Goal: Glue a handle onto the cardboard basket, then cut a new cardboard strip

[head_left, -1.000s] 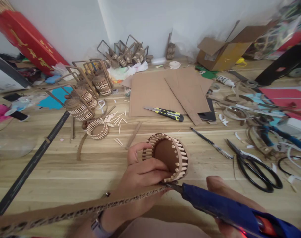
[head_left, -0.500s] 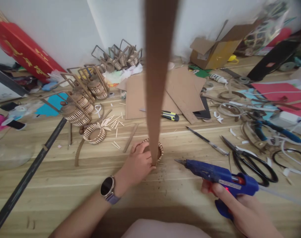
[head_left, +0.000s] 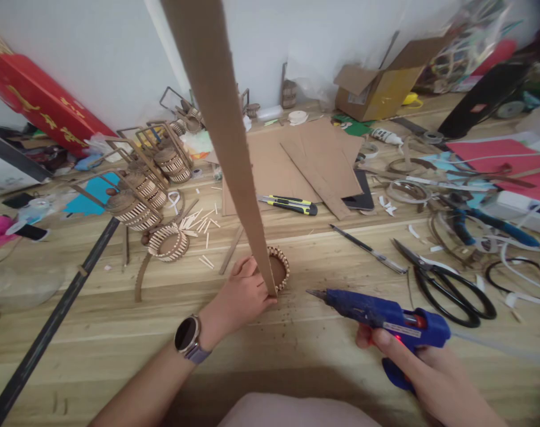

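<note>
My left hand (head_left: 243,292), with a watch on its wrist, is closed around the lower end of a long brown cardboard strip (head_left: 229,142). The strip rises from the hand toward the top of the view. Its foot stands at the near side of a small round basket (head_left: 282,267), whose rim is made of short pale and dark pieces. The hand covers the basket's left side. My right hand (head_left: 412,362) grips a blue hot glue gun (head_left: 377,308), its nozzle pointing left toward the basket and apart from it. A small red light glows on the gun.
Scissors (head_left: 448,290), a pen (head_left: 368,249) and a utility knife (head_left: 290,204) lie beyond the glue gun. Cardboard sheets (head_left: 305,154) are at the back. Another ring-shaped basket (head_left: 167,244), loose sticks (head_left: 203,222) and several handled buckets (head_left: 134,207) stand left.
The strip's upper end has swung left, so it now leans. The glue gun has shifted slightly left. My left hand stays at the basket.
</note>
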`<state>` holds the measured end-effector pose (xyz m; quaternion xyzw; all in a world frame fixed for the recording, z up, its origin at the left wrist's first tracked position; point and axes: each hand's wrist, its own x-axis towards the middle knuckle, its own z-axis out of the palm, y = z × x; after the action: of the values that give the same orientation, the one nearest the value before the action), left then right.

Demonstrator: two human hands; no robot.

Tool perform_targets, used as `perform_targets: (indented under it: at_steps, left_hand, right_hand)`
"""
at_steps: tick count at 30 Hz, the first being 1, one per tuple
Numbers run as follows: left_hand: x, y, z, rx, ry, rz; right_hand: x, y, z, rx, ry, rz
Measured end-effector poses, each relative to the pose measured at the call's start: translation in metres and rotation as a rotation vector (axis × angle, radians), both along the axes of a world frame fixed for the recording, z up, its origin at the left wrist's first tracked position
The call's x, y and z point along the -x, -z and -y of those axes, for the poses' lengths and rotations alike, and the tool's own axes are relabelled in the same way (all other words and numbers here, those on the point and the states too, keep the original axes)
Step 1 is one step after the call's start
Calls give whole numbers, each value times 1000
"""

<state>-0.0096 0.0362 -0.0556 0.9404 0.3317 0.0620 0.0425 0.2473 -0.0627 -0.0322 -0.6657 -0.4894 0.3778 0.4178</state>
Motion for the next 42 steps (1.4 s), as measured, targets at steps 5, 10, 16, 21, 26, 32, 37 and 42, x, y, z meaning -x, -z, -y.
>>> perform_targets:
  at_steps: [5, 10, 16, 21, 26, 32, 37, 42]
  left_hand:
    - [2, -2, 0, 65, -64, 97]
    - [2, -2, 3, 95, -96, 168]
    - [0, 6, 10, 88, -177, 286]
    - [-1, 8, 13, 138, -210, 334]
    - [-4, 6, 14, 146, -246, 301]
    - [-7, -1, 13, 99, -245, 242]
    - [-9, -7, 2, 93, -249, 172]
    - [-4, -5, -4, 63, -234, 141]
  right_hand:
    - [2, 1, 3, 13, 3, -14]
    - [0, 2, 5, 20, -32, 16]
    - [1, 0, 6, 49, -42, 16]
    - [1, 4, 8, 46, -35, 10]
    - [-1, 10, 9, 75, -36, -1]
    - [-18, 25, -2, 104, -148, -44]
    - [-22, 32, -19, 230, -66, -319]
    - [-23, 33, -31, 269, -25, -536]
